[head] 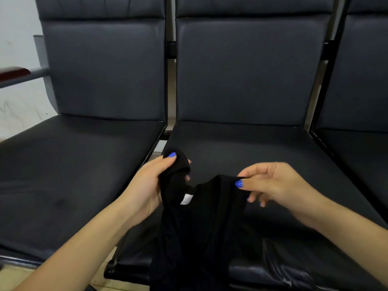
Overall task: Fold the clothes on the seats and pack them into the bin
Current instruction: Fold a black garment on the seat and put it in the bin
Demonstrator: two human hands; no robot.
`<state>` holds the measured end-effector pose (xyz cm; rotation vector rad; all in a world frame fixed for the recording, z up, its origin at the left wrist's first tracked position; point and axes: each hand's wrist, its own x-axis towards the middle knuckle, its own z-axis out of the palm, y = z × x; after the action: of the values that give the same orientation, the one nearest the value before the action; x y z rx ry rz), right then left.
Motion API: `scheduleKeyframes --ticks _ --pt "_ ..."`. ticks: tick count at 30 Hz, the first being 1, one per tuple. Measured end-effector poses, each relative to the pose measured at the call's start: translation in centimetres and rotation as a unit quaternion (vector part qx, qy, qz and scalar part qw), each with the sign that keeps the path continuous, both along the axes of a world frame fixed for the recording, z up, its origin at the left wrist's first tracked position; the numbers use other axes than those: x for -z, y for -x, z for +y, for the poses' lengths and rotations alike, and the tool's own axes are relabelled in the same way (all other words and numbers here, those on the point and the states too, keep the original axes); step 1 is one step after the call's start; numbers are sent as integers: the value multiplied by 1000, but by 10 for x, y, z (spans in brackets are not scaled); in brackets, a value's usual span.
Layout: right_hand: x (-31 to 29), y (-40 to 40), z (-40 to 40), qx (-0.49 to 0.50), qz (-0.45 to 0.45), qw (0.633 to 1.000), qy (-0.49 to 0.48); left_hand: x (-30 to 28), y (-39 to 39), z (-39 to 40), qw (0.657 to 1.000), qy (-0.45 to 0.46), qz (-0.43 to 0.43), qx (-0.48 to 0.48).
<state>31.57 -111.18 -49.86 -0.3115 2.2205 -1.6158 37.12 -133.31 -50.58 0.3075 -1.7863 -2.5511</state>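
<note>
Above the front of the middle seat (241, 148), the left hand (151, 185) bunches one top edge of the black garment (201, 227) while the right hand (273, 183) pinches the other, apparently to spread it out for folding; no bin shows.

Three seats stand side by side in a row: the left seat (84, 175), the middle seat (262, 156) and, at the right edge, the right seat (361, 148), each with its backrest behind it. An armrest (14, 73) lies left of the left seat. Before the middle seat a garment (201, 227) hangs between the left hand (151, 185) and right hand (270, 183), its lower part draped over that seat's front edge.
</note>
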Motion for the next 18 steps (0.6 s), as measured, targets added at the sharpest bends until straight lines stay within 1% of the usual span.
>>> scheduleKeyframes --ticks 3,5,6,8,10,13,18 --pt "-15 3 19 -19 34 997 -62 -7 -6 -3 999 -28 17 -30" --pt "-25 -1 33 -15 47 996 -69 -15 -13 -5 998 -35 33 -35" --pt "-29 -5 40 -5 57 996 -64 -19 -17 -6 998 -24 45 -29" --pt "-38 -17 55 28 68 997 -37 -29 -25 -5 997 18 69 -10" --pt "-50 -33 71 52 57 997 9 -41 -35 -3 994 56 91 8" --pt "-73 -58 91 69 52 995 56 -63 -52 0 988 80 132 17" --pt "-126 -103 110 108 135 980 99 -109 -83 6 975 96 200 26"
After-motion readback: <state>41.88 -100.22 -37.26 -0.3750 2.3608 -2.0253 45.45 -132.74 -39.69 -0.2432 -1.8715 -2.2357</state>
